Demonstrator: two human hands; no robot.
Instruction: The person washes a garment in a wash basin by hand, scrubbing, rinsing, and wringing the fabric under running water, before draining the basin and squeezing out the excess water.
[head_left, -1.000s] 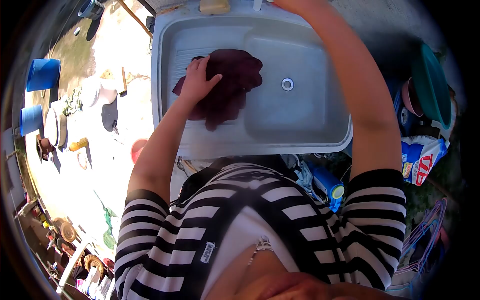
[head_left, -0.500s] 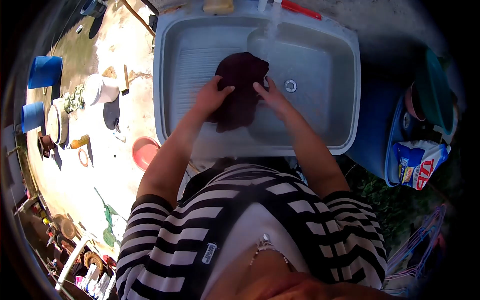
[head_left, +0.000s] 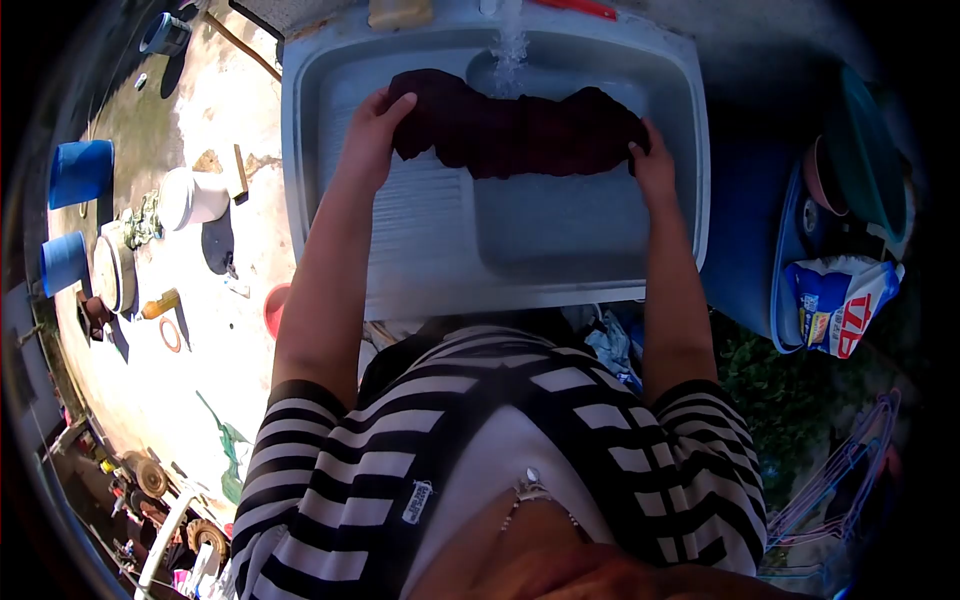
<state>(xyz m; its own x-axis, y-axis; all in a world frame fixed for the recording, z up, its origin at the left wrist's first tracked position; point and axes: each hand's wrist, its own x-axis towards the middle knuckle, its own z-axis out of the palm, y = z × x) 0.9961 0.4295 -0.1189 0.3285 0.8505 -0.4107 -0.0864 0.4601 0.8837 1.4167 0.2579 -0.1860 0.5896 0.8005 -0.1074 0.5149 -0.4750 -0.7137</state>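
A dark maroon cloth (head_left: 520, 135) is stretched sideways between my two hands over the sink (head_left: 420, 296). At its left end, my left hand (head_left: 382, 125) is closed on the fabric with the thumb on top. My right hand (head_left: 652, 165) pinches the opposite end near the sink's right wall. Running water (head_left: 510, 50) falls from the back edge just behind the cloth's middle. The ribbed washboard part (head_left: 415, 215) shows below the cloth on the left, and the basin floor (head_left: 565, 230) on the right. The drain is hidden.
A yellowish block (head_left: 400, 12) and a red object (head_left: 575, 8) lie on the back ledge. To the right stand a blue barrel (head_left: 745, 250) and a detergent bag (head_left: 845, 305). A white bucket (head_left: 195, 198) and a red basin (head_left: 275, 308) are on the ground at left.
The cloth went from bunched over the washboard to spread wide across the sink. My hands moved apart, the left one leftward and up, the right one to the right. The falling water shows more strongly.
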